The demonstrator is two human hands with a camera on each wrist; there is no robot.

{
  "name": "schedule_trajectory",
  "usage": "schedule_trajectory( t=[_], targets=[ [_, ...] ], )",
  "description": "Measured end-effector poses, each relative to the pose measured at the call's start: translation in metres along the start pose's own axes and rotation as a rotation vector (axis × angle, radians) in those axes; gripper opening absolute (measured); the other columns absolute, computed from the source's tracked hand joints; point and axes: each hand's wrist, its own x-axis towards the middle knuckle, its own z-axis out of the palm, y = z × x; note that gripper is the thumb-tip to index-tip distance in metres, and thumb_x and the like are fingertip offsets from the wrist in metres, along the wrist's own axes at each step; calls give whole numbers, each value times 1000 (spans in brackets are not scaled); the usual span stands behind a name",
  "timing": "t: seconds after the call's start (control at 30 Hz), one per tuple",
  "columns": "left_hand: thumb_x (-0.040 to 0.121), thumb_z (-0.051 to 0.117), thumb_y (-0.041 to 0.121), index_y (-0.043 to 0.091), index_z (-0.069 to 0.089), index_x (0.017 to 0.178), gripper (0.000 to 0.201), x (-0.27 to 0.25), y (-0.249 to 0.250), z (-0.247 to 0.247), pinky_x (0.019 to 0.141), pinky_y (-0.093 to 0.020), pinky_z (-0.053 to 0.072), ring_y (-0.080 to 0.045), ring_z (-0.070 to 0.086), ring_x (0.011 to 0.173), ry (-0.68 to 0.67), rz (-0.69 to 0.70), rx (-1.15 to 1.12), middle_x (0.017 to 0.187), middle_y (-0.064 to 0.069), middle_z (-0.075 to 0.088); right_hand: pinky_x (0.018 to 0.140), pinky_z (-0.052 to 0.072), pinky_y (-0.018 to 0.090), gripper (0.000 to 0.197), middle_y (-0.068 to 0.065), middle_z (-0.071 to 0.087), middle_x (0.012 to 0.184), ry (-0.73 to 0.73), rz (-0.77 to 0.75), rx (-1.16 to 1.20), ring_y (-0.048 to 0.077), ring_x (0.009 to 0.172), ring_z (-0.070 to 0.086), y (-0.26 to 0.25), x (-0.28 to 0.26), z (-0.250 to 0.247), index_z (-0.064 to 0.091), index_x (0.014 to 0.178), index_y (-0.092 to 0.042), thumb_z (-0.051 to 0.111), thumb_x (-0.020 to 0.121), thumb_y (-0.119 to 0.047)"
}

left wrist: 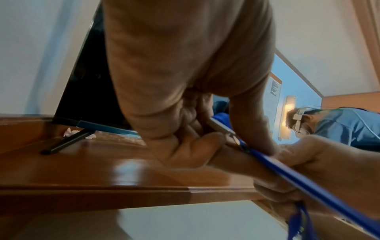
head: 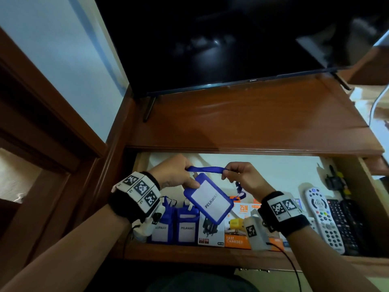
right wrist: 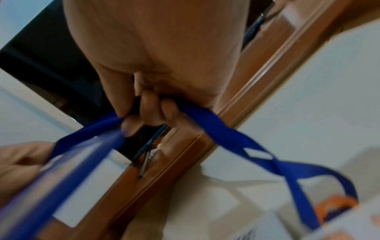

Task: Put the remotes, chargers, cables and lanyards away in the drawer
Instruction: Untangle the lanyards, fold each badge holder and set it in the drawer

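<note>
Above and beyond both hands stands a flat black television [head: 221, 39] with a glossy dark screen, propped on thin angled legs on a polished reddish-brown wooden counter [head: 242, 121]. Directly under the hands lies the open drawer [head: 364, 186], a shallow wooden box with a pale, smooth lining.

Below the right hand, along the drawer's front, stand glossy cardboard charger boxes [head: 235, 226] in orange and white, one printed "25W" and "FAST CHARGER". To the right of that hand lie a long white remote [head: 324, 220] with rounded ends and coloured buttons and, touching it further right, black remotes [head: 345, 226] covered in small keys. Below the left hand stand two blue badge holders [head: 176, 226] with white cards reading "PELAWAT".

Between the hands hangs the blue lanyard [head: 207, 170], a flat woven ribbon, carrying a rectangular blue plastic badge holder [head: 208, 199] with a white "PELAWAT" card, tilted above the charger boxes.

The left hand [head: 174, 175], knuckles up with the wrist raised, pinches one end of the ribbon and the holder's top between thumb and fingers. The right hand [head: 242, 178], fingers curled, grips the ribbon's other end, and the loose remainder twists down beneath its palm.
</note>
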Motion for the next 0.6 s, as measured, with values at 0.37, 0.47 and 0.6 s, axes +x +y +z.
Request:
schedule_trajectory(
  t=[0.37, 0.47, 0.6],
  targets=[
    [78, 76, 12, 13, 69, 87, 11, -4, 4, 4, 63, -18, 46, -11, 67, 74, -36, 51, -35, 86, -2, 72, 77, 54, 44, 31, 3, 64, 70, 195, -12, -84, 27, 75, 62, 15, 38, 0, 59, 63, -21, 55, 85, 0],
    [78, 75, 12, 17, 68, 83, 10, -6, 3, 3, 66, -20, 47, -11, 66, 80, 12, 67, -71, 86, 0, 71, 79, 50, 49, 28, 5, 62, 74, 159, -21, 1, 26, 77, 58, 13, 36, 3, 63, 67, -20, 59, 87, -2],
    [78, 74, 6, 17, 65, 77, 15, -12, 3, -5, 68, -21, 50, -14, 65, 84, 71, 119, -183, 86, -1, 69, 72, 46, 28, 18, 12, 69, 83, 135, -58, 110, 18, 78, 62, -1, 24, 1, 61, 76, -1, 51, 91, 2]
  ],
)
